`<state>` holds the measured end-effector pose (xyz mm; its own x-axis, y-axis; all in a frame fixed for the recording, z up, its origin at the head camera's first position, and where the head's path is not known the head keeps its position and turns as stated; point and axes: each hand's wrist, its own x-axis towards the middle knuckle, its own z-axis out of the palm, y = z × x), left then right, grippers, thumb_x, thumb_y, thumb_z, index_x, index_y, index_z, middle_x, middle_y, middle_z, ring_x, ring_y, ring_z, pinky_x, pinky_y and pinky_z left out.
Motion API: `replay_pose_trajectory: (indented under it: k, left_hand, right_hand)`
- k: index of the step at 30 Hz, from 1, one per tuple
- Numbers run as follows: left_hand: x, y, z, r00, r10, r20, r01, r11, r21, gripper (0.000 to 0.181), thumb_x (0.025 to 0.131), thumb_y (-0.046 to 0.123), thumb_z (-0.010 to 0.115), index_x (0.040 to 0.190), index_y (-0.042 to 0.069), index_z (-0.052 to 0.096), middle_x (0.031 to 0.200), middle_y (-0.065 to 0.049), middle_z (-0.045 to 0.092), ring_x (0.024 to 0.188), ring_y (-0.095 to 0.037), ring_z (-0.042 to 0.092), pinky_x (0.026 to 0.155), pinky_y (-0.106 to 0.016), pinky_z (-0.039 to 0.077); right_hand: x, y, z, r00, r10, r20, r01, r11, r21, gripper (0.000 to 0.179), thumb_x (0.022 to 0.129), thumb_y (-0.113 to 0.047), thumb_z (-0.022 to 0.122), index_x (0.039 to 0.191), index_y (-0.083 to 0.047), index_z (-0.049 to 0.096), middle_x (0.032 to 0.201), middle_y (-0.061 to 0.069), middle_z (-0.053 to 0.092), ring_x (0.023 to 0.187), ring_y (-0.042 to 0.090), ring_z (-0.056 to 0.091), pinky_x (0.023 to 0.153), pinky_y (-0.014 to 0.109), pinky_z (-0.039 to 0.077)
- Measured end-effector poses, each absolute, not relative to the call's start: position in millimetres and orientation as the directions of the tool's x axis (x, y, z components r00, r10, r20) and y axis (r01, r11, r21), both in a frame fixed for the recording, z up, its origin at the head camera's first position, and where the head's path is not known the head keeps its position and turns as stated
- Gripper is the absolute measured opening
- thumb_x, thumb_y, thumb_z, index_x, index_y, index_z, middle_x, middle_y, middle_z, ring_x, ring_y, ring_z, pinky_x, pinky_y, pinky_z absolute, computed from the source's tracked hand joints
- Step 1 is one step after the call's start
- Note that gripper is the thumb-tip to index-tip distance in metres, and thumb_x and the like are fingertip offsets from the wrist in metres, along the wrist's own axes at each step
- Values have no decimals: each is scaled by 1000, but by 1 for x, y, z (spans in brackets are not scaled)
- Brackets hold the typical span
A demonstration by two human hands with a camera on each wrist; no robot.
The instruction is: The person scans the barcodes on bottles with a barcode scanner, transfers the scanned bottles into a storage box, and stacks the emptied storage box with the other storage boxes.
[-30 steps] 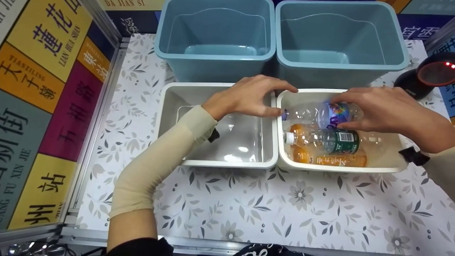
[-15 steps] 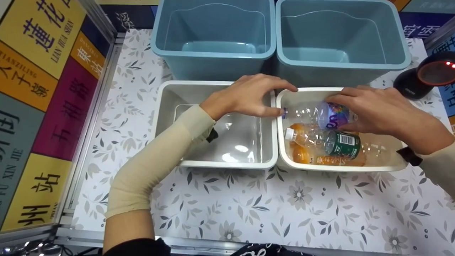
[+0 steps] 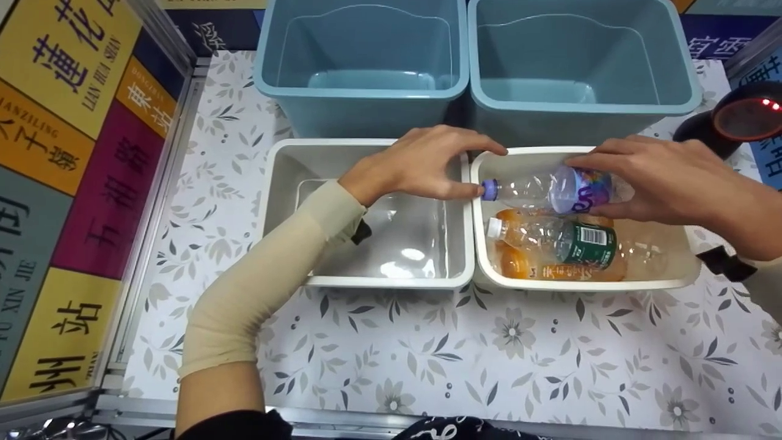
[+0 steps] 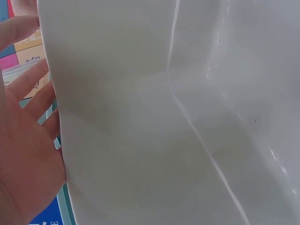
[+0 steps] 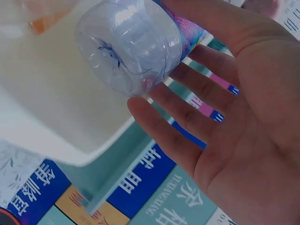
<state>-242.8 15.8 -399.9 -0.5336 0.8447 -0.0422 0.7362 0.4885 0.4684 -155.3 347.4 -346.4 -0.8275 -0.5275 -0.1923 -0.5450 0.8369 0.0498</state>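
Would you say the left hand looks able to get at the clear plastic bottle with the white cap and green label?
Probably yes: the left hand is at the rim of the open white plastic bin, and nothing lies over the white-capped bottle inside.

A yellow wall panel (image 3: pixel 70 64) reads "LIAN HUA SHAN", an orange panel (image 3: pixel 146 98) "DONGZHAN", a grey-green panel (image 3: pixel 30 256) "XIN JIE".

Cream bin (image 3: pixel 586 285): satin plastic. Inside cream bin: purple-capped bottle (image 3: pixel 530 190), clear glossy plastic; white-capped bottle (image 3: pixel 537 236), clear shiny plastic. Left of cream bin: grey-white bin (image 3: pixel 391 282), glossy plastic. Behind cream bin: blue-green bin (image 3: pixel 550 129), smooth plastic. Under cream bin: floral table covering (image 3: pixel 421 342), matt.
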Motion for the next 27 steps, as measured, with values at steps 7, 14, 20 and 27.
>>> replay_pose_trajectory:
  k: [7, 14, 20, 27]
  left_hand:
    - [-243, 15, -400, -536, 843, -32, 742, 489, 458, 66, 84, 68, 58, 145, 52, 42, 149, 28, 46, 135, -4, 48, 100, -36, 46]
    - [-243, 15, -401, -530, 848, -15, 748, 477, 461, 65, 84, 66, 58, 146, 49, 44, 146, 25, 51, 129, -4, 51, 99, -36, 47]
    - [-243, 15, -402, -531, 847, -16, 744, 476, 469, 66, 84, 67, 57, 146, 49, 43, 146, 24, 50, 128, -6, 52, 95, -35, 48]
    - [-242, 16, -402, -535, 845, -6, 749, 478, 458, 66, 83, 67, 58, 146, 49, 43, 147, 25, 49, 128, -6, 52, 93, -34, 48]
  right_hand:
    - [-149, 352, -327, -852, -502, -150, -515, 855, 61, 82, 69, -42, 90, 141, -21, 58, 126, 16, 62, 104, 40, 61, 65, 51, 53]
    - [-150, 361, -312, -879, -465, -106, -473, 878, 70, 85, 70, -42, 89, 144, -20, 55, 137, 21, 59, 111, 47, 59, 71, 58, 53]
    - [-152, 365, -304, -881, -467, -84, -472, 879, 64, 87, 72, -40, 88, 147, -18, 51, 126, 20, 60, 84, 33, 59, 60, 41, 50]
    - [-152, 368, -299, -897, -431, -96, -438, 896, 72, 86, 76, -37, 86, 150, -17, 47, 125, 23, 56, 83, 33, 55, 61, 44, 52]
